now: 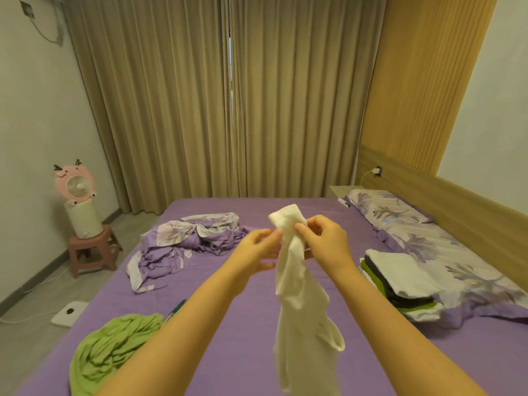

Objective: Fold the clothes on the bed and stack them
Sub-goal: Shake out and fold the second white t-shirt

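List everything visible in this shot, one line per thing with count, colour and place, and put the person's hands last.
white garment: 1, cream-white, held up over the bed, hanging down
green garment: 1, light green, crumpled on the bed's near left corner
floral bedding: 1 heap, purple and white, bunched on the bed's left half
folded stack: 1, white, dark and green layers, right side by the pillows
pillows: floral purple-white, along the headboard
bed: 1, purple sheet
fan: 1, pink, on a white cylinder on a pink stool, left floor
curtains: tan, closed, far wall
left hand: 1, pinching the white garment
right hand: 1, pinching the white garment near its top
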The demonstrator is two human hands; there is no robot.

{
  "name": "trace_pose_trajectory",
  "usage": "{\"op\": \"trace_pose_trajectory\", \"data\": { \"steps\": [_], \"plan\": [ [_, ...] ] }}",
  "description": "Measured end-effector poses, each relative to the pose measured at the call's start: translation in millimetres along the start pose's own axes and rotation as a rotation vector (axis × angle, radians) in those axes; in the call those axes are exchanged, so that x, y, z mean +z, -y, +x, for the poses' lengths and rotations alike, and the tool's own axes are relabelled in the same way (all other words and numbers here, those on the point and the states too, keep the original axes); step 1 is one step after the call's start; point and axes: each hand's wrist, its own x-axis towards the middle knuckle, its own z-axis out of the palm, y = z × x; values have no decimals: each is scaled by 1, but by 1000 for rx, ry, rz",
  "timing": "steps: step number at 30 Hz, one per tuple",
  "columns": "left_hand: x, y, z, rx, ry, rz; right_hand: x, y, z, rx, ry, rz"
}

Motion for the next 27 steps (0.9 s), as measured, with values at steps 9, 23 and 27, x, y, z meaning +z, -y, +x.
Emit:
{"op": "trace_pose_trajectory", "data": {
  "steps": [9,23,27],
  "plan": [
    [42,-5,14,68,25,-33,-54,-18,27,-76,-11,-185],
    [54,-48,28,175,147,147,-66,-20,14,-166,533,9],
    [35,-27,17,93,89,136,-54,-20,18,-113,404,33]
  ]
}}
